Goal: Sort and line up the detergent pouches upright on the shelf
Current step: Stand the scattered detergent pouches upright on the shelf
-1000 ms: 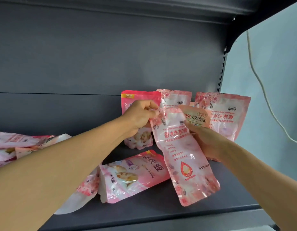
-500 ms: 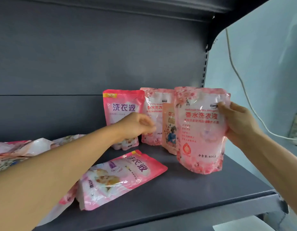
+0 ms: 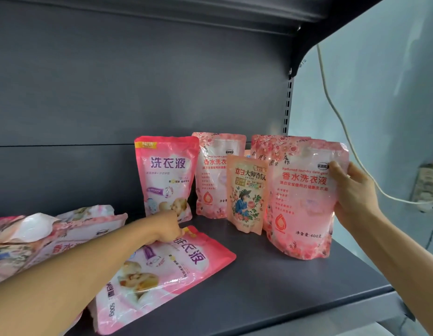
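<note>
My right hand (image 3: 353, 192) grips the upper right edge of a pale pink rose-print pouch (image 3: 300, 202), which stands upright at the right of the dark shelf (image 3: 271, 282). Behind it stands another rose-print pouch (image 3: 266, 146), mostly hidden. A small orange pouch (image 3: 245, 195), a rose-print pouch (image 3: 214, 175) and a bright pink pouch (image 3: 165, 175) stand upright along the back. My left hand (image 3: 168, 227) reaches down with curled fingers onto the top of a bright pink pouch lying flat (image 3: 159, 270); I cannot tell whether it grips it.
A heap of several pink pouches (image 3: 48, 236) lies at the left of the shelf. The shelf's back panel (image 3: 138, 93) is dark grey, with an upper shelf overhead. A white cable (image 3: 341, 127) hangs on the pale wall to the right.
My left hand dropped from beside the standing pouches down to the flat bright pink pouch. My right hand stays on the rose-print pouch, which stands upright at the right.
</note>
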### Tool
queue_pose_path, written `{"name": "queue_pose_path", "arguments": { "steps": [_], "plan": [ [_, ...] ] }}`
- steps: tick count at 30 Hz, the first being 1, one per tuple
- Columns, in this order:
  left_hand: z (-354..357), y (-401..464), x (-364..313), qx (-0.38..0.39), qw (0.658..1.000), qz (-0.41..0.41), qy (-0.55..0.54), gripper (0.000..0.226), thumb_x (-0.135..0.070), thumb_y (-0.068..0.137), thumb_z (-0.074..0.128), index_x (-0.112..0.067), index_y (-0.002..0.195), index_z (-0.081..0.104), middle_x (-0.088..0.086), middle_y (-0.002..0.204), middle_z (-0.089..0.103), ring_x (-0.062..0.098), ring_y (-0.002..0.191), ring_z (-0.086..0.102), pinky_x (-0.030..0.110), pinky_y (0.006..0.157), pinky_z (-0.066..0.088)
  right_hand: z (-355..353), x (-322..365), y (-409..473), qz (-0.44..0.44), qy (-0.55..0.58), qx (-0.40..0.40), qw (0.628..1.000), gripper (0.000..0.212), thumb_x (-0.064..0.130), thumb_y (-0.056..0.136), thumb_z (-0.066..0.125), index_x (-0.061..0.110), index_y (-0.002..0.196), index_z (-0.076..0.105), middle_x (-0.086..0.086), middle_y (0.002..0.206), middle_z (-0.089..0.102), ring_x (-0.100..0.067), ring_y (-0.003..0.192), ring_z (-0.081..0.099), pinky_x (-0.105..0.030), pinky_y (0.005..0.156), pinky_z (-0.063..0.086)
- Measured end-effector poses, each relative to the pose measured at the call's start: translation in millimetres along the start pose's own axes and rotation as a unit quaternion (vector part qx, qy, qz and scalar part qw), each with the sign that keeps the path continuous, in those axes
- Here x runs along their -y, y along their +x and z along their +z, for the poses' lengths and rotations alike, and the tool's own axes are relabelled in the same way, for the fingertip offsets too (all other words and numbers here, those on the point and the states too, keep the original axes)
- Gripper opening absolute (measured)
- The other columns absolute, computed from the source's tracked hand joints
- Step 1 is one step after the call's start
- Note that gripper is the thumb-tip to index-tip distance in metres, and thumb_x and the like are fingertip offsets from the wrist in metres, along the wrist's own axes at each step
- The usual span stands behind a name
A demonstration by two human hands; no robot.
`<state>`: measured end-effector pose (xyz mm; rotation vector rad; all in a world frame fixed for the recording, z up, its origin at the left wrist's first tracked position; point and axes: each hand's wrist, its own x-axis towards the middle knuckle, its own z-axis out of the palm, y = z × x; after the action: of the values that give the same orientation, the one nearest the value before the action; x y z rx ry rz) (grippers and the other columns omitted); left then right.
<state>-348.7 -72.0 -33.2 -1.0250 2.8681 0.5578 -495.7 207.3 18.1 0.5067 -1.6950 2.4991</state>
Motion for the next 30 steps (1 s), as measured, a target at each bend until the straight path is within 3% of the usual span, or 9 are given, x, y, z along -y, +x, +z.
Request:
{"name": "queue_pose_path", "arguments": {
  "steps": [2,6,8,13,16,19,22,26,30],
  "plan": [
    [0,3,1,0.010,0.998,-0.012,-0.065,0.036,-0.024,0.093,0.055,0.001,0.120,0.057,0.011,0.108,0.059,0.021,0.097,0.057,0.024,0.074,0.046,1,1,-2,-0.009,-0.028,-0.002,1.000,0.014,0.018,0.096,0.051,0.016,0.093,0.064,-0.005,0.088,0.068,-0.018,0.071,0.068,-0.037,0.066,0.060],
    [-6,0,-4,0.007,0.987,0.011,-0.160,0.022,-0.016,0.093,0.056,-0.004,0.111,0.058,0.014,0.121,0.050,0.024,0.105,0.055,0.026,0.085,0.047,1,5,-4,-0.031,-0.155,-0.001,0.987,0.013,0.013,0.091,0.060,0.016,0.103,0.057,0.000,0.088,0.066,-0.019,0.078,0.065,-0.041,0.075,0.055],
    [-11,-5,-9,0.008,0.980,0.035,-0.198,0.001,-0.012,0.094,0.054,-0.013,0.093,0.055,0.011,0.109,0.053,0.021,0.096,0.053,0.030,0.085,0.045,2,8,-5,-0.030,-0.218,0.004,0.976,0.021,0.010,0.088,0.063,0.017,0.105,0.054,-0.001,0.095,0.065,-0.023,0.085,0.065,-0.044,0.081,0.054],
    [-24,-17,-19,0.007,0.958,0.061,-0.281,0.019,-0.012,0.095,0.053,-0.017,0.077,0.059,0.009,0.092,0.060,0.024,0.093,0.055,0.039,0.094,0.045,3,14,-11,-0.052,-0.371,0.000,0.927,0.047,0.010,0.083,0.068,0.011,0.122,0.040,-0.007,0.111,0.058,-0.027,0.095,0.056,-0.044,0.079,0.051],
    [-34,-25,-27,-0.038,0.944,0.086,-0.317,0.026,-0.013,0.095,0.054,-0.017,0.070,0.056,0.008,0.081,0.057,0.024,0.087,0.053,0.036,0.085,0.044,2,17,-15,-0.073,-0.389,0.011,0.918,0.065,0.009,0.082,0.069,0.012,0.134,0.030,-0.009,0.118,0.056,-0.027,0.098,0.054,-0.037,0.073,0.046],
    [-47,-33,-35,-0.063,0.917,0.113,-0.378,0.023,-0.012,0.095,0.053,-0.016,0.073,0.057,0.009,0.078,0.055,0.024,0.083,0.051,0.036,0.079,0.043,2,19,-17,-0.086,-0.389,0.020,0.917,0.079,0.008,0.081,0.071,0.016,0.142,0.021,-0.009,0.124,0.057,-0.024,0.100,0.055,-0.036,0.076,0.046],
    [-62,-40,-42,-0.082,0.884,0.134,-0.441,0.021,-0.012,0.095,0.052,-0.016,0.076,0.058,0.011,0.079,0.057,0.024,0.078,0.054,0.038,0.080,0.046,0,21,-15,-0.093,-0.408,0.022,0.908,0.090,0.013,0.079,0.073,0.019,0.146,0.013,-0.009,0.137,0.050,-0.029,0.121,0.051,-0.045,0.095,0.044],
    [-75,-44,-57,-0.111,0.821,0.171,-0.533,0.023,-0.012,0.096,0.051,-0.016,0.073,0.056,0.006,0.070,0.059,0.018,0.061,0.055,0.033,0.068,0.047,-1,27,-15,-0.105,-0.422,0.035,0.900,0.090,0.014,0.078,0.074,0.020,0.146,0.015,-0.007,0.142,0.044,-0.028,0.125,0.047,-0.045,0.101,0.041],
    [-69,-35,-72,-0.211,0.773,0.175,-0.572,0.030,-0.017,0.096,0.052,-0.021,0.066,0.056,0.002,0.072,0.058,0.020,0.074,0.055,0.036,0.077,0.046,1,29,-15,-0.122,-0.431,0.041,0.893,0.088,0.017,0.080,0.073,0.020,0.147,0.017,-0.006,0.146,0.037,-0.027,0.129,0.042,-0.041,0.102,0.039]
  ]
}}
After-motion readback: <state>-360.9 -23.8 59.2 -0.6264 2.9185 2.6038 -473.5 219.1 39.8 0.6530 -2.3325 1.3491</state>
